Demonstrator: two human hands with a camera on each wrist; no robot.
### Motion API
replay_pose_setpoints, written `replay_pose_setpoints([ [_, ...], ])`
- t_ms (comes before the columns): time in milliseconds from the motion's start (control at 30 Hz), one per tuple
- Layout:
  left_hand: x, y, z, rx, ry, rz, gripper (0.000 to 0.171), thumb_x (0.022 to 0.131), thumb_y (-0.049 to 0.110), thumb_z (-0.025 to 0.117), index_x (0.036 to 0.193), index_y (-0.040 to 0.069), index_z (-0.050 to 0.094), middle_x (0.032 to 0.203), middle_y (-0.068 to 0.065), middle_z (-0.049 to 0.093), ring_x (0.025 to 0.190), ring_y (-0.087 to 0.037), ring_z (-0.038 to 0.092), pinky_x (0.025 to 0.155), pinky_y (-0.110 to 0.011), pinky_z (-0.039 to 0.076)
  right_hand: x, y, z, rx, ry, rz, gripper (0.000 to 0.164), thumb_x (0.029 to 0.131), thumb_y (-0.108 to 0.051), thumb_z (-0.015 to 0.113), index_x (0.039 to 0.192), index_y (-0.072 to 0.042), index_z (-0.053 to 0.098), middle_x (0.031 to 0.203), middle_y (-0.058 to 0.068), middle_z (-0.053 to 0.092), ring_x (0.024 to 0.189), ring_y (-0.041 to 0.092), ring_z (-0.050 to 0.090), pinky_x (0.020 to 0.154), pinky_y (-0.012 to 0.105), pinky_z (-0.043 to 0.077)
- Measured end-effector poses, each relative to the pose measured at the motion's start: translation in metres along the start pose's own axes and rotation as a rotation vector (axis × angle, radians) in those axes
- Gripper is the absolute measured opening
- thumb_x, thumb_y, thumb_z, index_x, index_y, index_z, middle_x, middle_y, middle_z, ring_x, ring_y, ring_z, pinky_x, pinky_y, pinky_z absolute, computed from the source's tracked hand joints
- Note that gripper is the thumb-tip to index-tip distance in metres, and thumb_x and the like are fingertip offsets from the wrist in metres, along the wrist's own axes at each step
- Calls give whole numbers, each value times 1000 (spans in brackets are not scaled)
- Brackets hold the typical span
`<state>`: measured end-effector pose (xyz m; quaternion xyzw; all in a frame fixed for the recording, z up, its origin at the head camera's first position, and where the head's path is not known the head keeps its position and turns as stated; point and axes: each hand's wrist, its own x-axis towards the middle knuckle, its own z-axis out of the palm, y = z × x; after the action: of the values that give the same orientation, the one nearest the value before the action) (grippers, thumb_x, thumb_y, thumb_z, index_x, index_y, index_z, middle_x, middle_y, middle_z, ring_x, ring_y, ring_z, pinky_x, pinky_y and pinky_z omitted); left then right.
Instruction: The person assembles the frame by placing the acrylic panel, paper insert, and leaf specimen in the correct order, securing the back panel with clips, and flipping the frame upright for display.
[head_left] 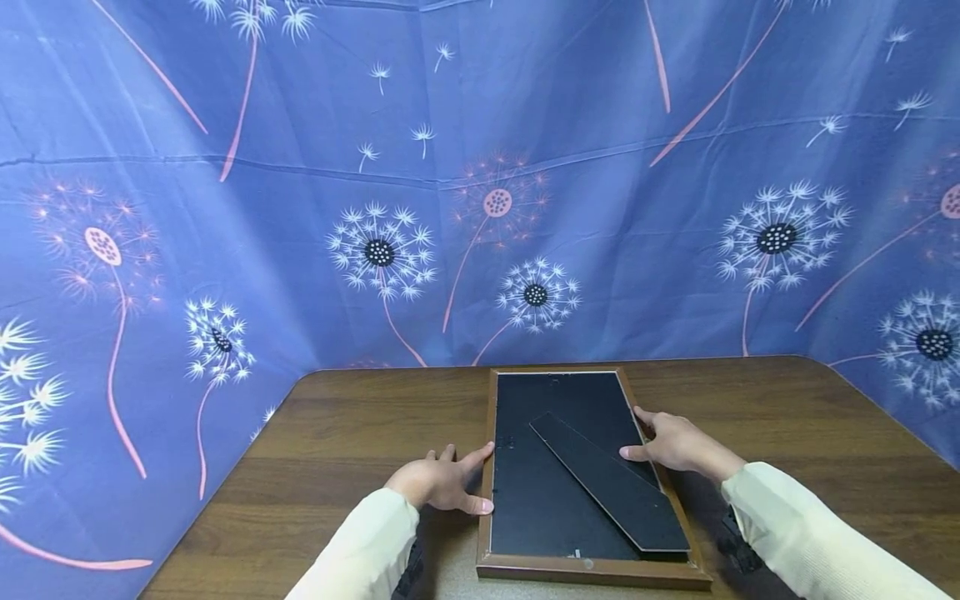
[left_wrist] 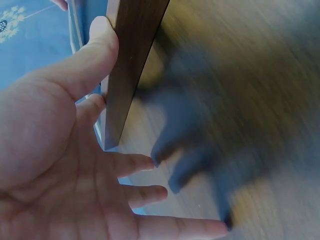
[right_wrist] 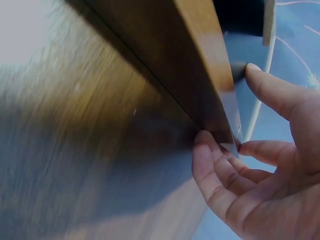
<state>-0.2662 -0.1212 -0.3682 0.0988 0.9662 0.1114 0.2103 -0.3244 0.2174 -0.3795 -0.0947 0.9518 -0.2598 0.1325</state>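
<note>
A brown wooden picture frame (head_left: 600, 570) lies face down on the table, its black backing board (head_left: 536, 500) facing up. Across the board slants a black easel stand (head_left: 615, 487), wider at its near end. My left hand (head_left: 442, 485) is at the frame's left side. In the left wrist view, its thumb (left_wrist: 102, 40) and index finger touch the rim while the other fingers stretch out over the table. On the opposite side, my right hand (head_left: 678, 443) holds the right rail, thumb over the board and fingers (right_wrist: 212, 162) curled against the outer edge.
The wood-grain table (head_left: 360, 417) extends to both sides of the frame. Behind it and at both sides hangs a blue cloth (head_left: 600, 250) printed with dandelions. A small metal tab (head_left: 576, 553) shows at the board's near edge.
</note>
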Motion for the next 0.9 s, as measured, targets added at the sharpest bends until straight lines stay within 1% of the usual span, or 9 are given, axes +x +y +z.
replay_pose_setpoints([
  [167, 4, 8, 1, 1, -6, -5, 84, 91, 49, 72, 161, 34, 27, 158, -29, 32, 141, -54, 34, 110, -66, 32, 0, 8, -4, -4, 3, -12, 98, 91, -40, 77, 152, 16, 24, 147, 46, 31, 133, 63, 33, 99, 66, 40],
  [267, 5, 11, 2, -18, -18, -10, 85, 91, 47, 73, 160, 32, 26, 157, -31, 31, 141, -53, 35, 109, -66, 33, 0, 10, -6, 5, 8, -13, 98, 91, -39, 77, 152, 15, 24, 148, 46, 30, 133, 63, 32, 101, 67, 39],
  [367, 6, 12, 1, -47, -29, -9, 86, 91, 43, 75, 160, 29, 26, 157, -32, 30, 142, -52, 35, 109, -67, 33, -1, 12, -5, 21, 11, -18, 98, 91, -40, 77, 153, 15, 24, 148, 45, 30, 134, 63, 31, 101, 67, 39],
  [500, 6, 12, -1, -89, -49, -1, 88, 90, 38, 77, 160, 26, 25, 158, -32, 27, 144, -52, 30, 109, -68, 31, -2, 11, -3, 33, 22, -23, 98, 90, -39, 78, 152, 15, 25, 147, 46, 32, 133, 63, 32, 101, 67, 39],
  [667, 6, 11, -2, -122, -62, 20, 89, 89, 35, 79, 159, 22, 25, 157, -34, 25, 147, -51, 25, 111, -67, 30, -2, 9, -2, 34, 28, -2, 97, 89, -38, 79, 152, 15, 27, 145, 47, 33, 131, 61, 40, 97, 64, 44],
  [767, 6, 11, -2, -115, -65, 14, 89, 88, 37, 79, 158, 23, 25, 157, -35, 24, 146, -52, 26, 111, -67, 29, -3, 9, -1, 35, 30, 6, 97, 89, -38, 80, 151, 15, 28, 145, 47, 34, 130, 60, 41, 96, 63, 45],
  [900, 7, 10, -1, -99, -63, 3, 89, 88, 38, 79, 158, 24, 25, 158, -34, 24, 144, -53, 29, 111, -67, 29, -4, 9, 0, 36, 43, 3, 97, 89, -39, 80, 152, 14, 28, 145, 46, 34, 131, 62, 38, 98, 66, 43],
])
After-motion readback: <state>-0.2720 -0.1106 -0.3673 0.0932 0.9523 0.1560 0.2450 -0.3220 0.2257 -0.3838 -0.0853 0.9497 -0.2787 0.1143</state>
